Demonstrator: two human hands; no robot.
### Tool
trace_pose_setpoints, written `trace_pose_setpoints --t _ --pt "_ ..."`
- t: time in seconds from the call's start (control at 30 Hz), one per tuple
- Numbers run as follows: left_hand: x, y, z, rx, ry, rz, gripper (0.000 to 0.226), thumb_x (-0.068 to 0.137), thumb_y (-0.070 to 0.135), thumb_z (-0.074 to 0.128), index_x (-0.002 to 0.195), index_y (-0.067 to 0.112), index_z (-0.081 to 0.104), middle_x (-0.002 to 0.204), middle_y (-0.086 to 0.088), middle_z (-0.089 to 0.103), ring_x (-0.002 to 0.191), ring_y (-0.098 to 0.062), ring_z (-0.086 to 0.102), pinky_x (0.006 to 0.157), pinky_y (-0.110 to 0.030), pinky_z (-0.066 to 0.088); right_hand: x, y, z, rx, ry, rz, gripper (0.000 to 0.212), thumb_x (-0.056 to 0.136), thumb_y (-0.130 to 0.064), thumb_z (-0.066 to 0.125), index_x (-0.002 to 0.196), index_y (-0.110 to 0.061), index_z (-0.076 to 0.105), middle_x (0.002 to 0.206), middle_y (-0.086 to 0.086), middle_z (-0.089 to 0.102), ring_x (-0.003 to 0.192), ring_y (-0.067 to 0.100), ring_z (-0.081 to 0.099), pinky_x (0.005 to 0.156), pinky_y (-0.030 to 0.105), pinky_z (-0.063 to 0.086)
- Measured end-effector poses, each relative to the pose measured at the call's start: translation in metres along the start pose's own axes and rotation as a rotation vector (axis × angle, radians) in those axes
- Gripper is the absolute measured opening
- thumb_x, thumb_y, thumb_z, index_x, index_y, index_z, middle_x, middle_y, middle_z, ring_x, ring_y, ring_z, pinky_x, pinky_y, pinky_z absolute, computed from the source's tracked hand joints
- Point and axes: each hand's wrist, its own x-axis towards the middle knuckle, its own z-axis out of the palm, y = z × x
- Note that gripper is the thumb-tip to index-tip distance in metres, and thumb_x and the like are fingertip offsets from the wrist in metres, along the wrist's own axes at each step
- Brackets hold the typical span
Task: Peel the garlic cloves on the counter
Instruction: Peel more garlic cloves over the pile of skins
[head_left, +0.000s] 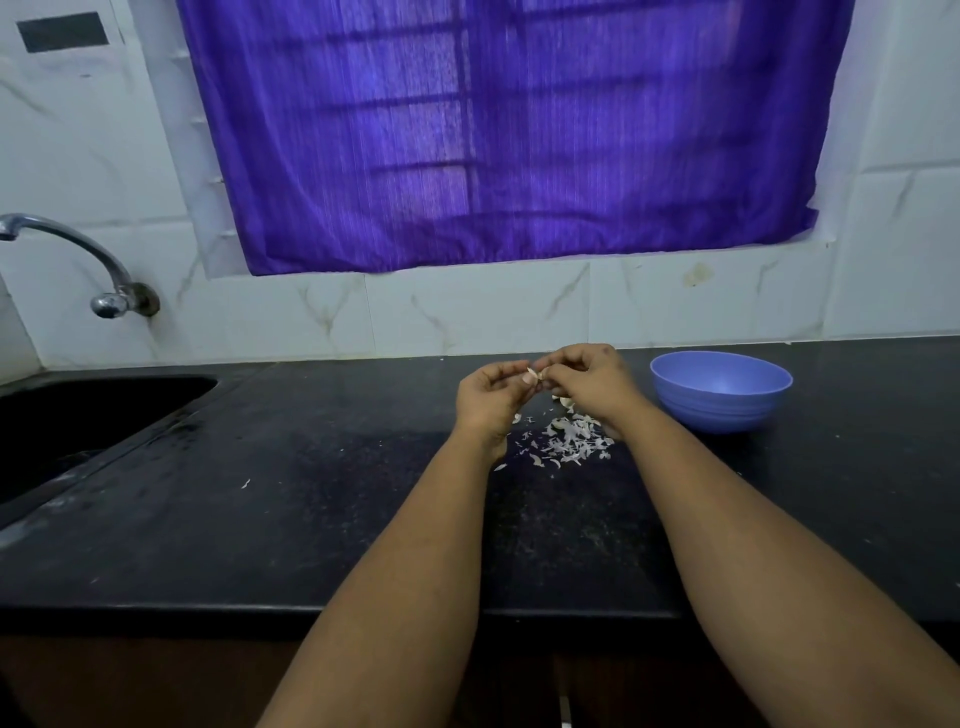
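Note:
Both hands are raised a little above the black counter, close to the back wall. My left hand and my right hand meet at their fingertips and pinch one small pale garlic clove between them, a bit of skin sticking out. Below the hands lies a heap of white garlic peels. One or two pale cloves lie on the counter under my right hand, partly hidden by it.
A blue plastic bowl stands on the counter right of my hands; what it holds is hidden. A black sink with a steel tap is at the left. The tiled wall and a purple curtain are behind.

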Motion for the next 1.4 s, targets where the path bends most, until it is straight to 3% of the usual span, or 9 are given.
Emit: trace_pose_setpoints --t 0.13,0.27,0.4,0.57,0.77,0.97,1.1,1.2,1.4 --pt "-0.0010 0.0000 0.0000 0.098 -0.008 0.029 0.016 0.082 -0.008 0.067 0.096 0.000 0.066 0.087 -0.013 0.070 0.082 -0.019 0.069 0.079 -0.025 0.057 -0.0011 0.0020 -0.0023 -0.065 0.005 -0.047 0.009 0.077 -0.018 0.081 0.082 -0.017 0.074 0.081 0.006 0.074 0.075 0.011 0.068 0.071 0.023 0.055" --pt "-0.0013 0.0006 -0.0001 0.174 -0.027 0.039 0.019 0.082 -0.010 0.066 0.095 0.003 0.067 0.086 -0.010 0.070 0.085 -0.019 0.068 0.083 -0.025 0.056 -0.0017 0.0030 -0.0025 -0.023 0.016 0.013 0.011 0.081 -0.010 0.076 0.091 -0.004 0.072 0.073 0.005 0.070 0.063 0.008 0.064 0.055 0.015 0.050" --pt "-0.0042 0.0024 0.0000 0.240 -0.049 0.073 0.017 0.081 -0.009 0.068 0.094 0.003 0.069 0.085 -0.008 0.071 0.083 -0.016 0.069 0.082 -0.024 0.057 0.0008 0.0044 -0.0035 -0.031 0.011 0.028 0.015 0.083 -0.005 0.072 0.097 0.000 0.071 0.074 0.007 0.069 0.061 0.008 0.064 0.064 0.019 0.056" --pt "-0.0033 0.0002 -0.0018 0.462 -0.020 0.120 0.015 0.081 -0.002 0.072 0.092 0.008 0.072 0.081 -0.004 0.072 0.079 -0.014 0.070 0.080 -0.027 0.057 0.0013 0.0058 -0.0032 -0.236 0.024 -0.056 0.011 0.080 -0.007 0.073 0.079 -0.017 0.076 0.071 0.010 0.073 0.069 0.021 0.070 0.073 0.037 0.060" --pt "-0.0007 -0.0011 -0.0024 0.622 0.027 0.141 0.018 0.079 0.003 0.073 0.096 0.007 0.075 0.085 -0.007 0.074 0.078 -0.015 0.068 0.077 -0.032 0.057 -0.0009 0.0034 0.0009 -0.421 0.050 -0.140 0.012 0.078 -0.007 0.073 0.089 -0.008 0.076 0.075 0.006 0.072 0.066 0.011 0.064 0.060 0.016 0.053" --pt "-0.0018 -0.0026 -0.0014 0.523 0.009 0.104 0.016 0.080 -0.002 0.073 0.093 0.007 0.073 0.083 -0.008 0.073 0.081 -0.018 0.070 0.079 -0.030 0.058 0.0003 0.0069 0.0002 -0.372 0.075 -0.122 0.011 0.077 -0.005 0.073 0.087 -0.007 0.075 0.072 0.003 0.068 0.066 0.010 0.062 0.059 0.015 0.050" --pt "-0.0037 -0.0010 0.0007 0.371 0.013 0.082 0.017 0.082 -0.006 0.070 0.090 0.009 0.068 0.083 -0.009 0.068 0.081 -0.018 0.067 0.080 -0.028 0.057 0.0024 0.0098 0.0029 -0.091 0.058 -0.008 0.015 0.084 0.003 0.062 0.091 -0.006 0.072 0.074 0.006 0.067 0.065 0.010 0.060 0.064 0.021 0.052" --pt "-0.0026 -0.0006 0.0006 0.282 0.015 0.063 0.018 0.083 -0.009 0.067 0.091 0.008 0.066 0.086 -0.012 0.067 0.086 -0.021 0.065 0.085 -0.031 0.056 0.0048 0.0097 0.0036 0.048 0.015 0.067 0.017 0.089 0.005 0.057 0.094 -0.004 0.070 0.076 0.005 0.068 0.065 0.006 0.059 0.060 0.014 0.050" --pt "-0.0019 -0.0011 0.0006 0.267 0.010 0.077 0.017 0.085 -0.009 0.064 0.096 0.004 0.065 0.084 -0.009 0.066 0.084 -0.020 0.065 0.084 -0.029 0.057 0.0003 0.0065 0.0024 0.110 -0.017 0.053 0.008 0.081 -0.005 0.073 0.086 -0.011 0.073 0.075 0.002 0.071 0.063 0.002 0.063 0.060 0.013 0.049"
